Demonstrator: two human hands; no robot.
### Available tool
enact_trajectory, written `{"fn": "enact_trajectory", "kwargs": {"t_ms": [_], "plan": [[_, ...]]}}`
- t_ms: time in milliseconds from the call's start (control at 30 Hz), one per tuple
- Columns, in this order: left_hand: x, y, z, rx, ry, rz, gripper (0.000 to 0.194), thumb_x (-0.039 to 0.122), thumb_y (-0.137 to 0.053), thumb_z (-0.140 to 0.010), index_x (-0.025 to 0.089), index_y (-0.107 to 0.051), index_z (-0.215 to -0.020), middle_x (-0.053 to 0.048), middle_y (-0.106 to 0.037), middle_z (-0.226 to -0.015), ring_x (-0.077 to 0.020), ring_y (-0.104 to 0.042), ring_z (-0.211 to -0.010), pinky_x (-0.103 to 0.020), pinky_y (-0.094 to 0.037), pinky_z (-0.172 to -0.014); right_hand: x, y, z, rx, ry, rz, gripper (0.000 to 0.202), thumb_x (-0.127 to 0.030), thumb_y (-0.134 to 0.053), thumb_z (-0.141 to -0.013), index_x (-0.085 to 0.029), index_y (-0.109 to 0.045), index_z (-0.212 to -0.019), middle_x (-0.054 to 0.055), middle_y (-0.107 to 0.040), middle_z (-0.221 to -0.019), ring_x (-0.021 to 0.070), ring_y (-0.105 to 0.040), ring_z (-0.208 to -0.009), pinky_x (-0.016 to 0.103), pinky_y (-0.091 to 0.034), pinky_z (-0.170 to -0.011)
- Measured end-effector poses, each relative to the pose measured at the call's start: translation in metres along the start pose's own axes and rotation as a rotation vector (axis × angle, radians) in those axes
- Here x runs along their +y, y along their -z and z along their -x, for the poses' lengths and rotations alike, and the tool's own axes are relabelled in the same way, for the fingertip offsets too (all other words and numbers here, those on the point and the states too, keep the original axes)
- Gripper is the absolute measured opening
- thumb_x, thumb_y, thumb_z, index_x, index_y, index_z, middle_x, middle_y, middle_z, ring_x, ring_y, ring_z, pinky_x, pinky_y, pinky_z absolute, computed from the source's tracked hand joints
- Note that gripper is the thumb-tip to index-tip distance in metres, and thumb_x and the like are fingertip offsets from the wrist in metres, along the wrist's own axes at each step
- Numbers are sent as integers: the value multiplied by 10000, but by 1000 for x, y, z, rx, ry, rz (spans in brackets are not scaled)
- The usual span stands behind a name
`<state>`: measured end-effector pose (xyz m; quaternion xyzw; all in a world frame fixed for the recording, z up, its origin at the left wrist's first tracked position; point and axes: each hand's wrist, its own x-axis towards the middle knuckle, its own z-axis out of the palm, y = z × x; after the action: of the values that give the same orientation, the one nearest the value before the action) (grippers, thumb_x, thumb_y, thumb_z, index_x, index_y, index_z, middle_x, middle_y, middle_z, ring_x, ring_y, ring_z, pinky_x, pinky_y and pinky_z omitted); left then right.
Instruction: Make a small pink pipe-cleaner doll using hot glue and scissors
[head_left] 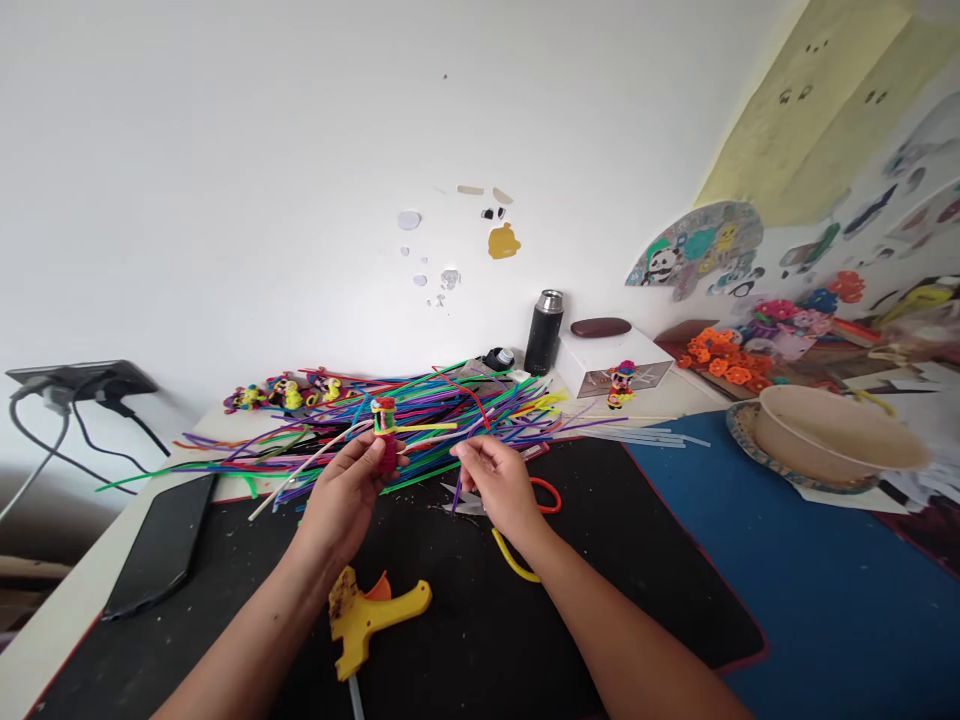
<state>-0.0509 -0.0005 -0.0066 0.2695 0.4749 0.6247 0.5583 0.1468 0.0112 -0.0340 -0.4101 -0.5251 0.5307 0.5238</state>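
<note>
A black flask (544, 338) stands near a white box (592, 350) topped by a dark red case (601, 327), right of center. Stickers (504, 242) dot the white wall (262, 150) above. At far right, a beige bowl (795, 445) sits on a patterned plate (739, 430) below orange flowers (724, 358); cables plug into a black power strip (82, 377) at left, above a dark, flat device (161, 550).

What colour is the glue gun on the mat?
The glue gun is yellow with an orange trigger, in the head view.
</note>
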Motion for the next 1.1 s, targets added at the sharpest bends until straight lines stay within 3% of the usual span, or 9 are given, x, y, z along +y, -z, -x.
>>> {"fn": "enact_trajectory", "kwargs": {"t_ms": [100,200,333,467,700,867,1100], "plan": [[2,1,-1,-14,4,34,514,385,-1032,-575,164,-727,-926,-67,-786,-890,-224,-740,-827,-297,-553,-704,-9,10,13,-141,36,250,264,-439,-640,-981,-207,-740,-905,-1,-666,-699,175,-642,-634,284,-489,-620],[3,1,-2,-25,-3,58,468,348,-1013,-610,172,-724,-934,-57,-785,-890,-213,-740,-801,-293,-564,-689,-23,33,25,-196,124,622,122,-304,-690,-960,-228,-776,-1002,18,-741,-834,193,-681,-748,300,-502,-703],[4,1,-2,-33,25,79,388,284,-977,-665,171,-719,-932,-54,-778,-881,-208,-746,-775,-291,-576,-676,-39,68,37,-281,96,961,243,-265,-762,-930,-245,-760,-1172,60,-771,-1030,256,-722,-980,370,-532,-883],[1,-1,-1,-32,61,88,336,240,-950,-701,166,-718,-933,-57,-772,-877,-202,-752,-744,-282,-583,-656,-43,81,47,-426,23,1203,379,-260,-823,-899,-233,-736,-1267,105,-731,-1211,322,-699,-1127,430,-541,-960],[-3,-2,4,-41,82,84,388,275,-978,-666,163,-738,-949,-59,-766,-913,-197,-753,-735,-259,-573,-619,-38,76,57,-507,99,1457,434,-190,-823,-888,-224,-722,-1308,125,-717,-1217,351,-677,-1123,476,-549,-958],[-3,-4,7,-64,91,69,463,379,-1011,-620,171,-739,-931,-39,-753,-880,-189,-738,-723,-256,-558,-619,-34,76,62,-514,136,1462,335,-194,-802,-904,-204,-743,-1234,110,-748,-1104,350,-657,-1094,475,-547,-914],[-6,-5,8,-80,106,50,500,452,-1015,-604,178,-757,-934,-28,-753,-858,-180,-726,-725,-251,-540,-621,-27,79,66,-535,117,1472,348,-188,-777,-916,-202,-726,-1261,99,-738,-1148,333,-639,-1105,451,-523,-927]]}}
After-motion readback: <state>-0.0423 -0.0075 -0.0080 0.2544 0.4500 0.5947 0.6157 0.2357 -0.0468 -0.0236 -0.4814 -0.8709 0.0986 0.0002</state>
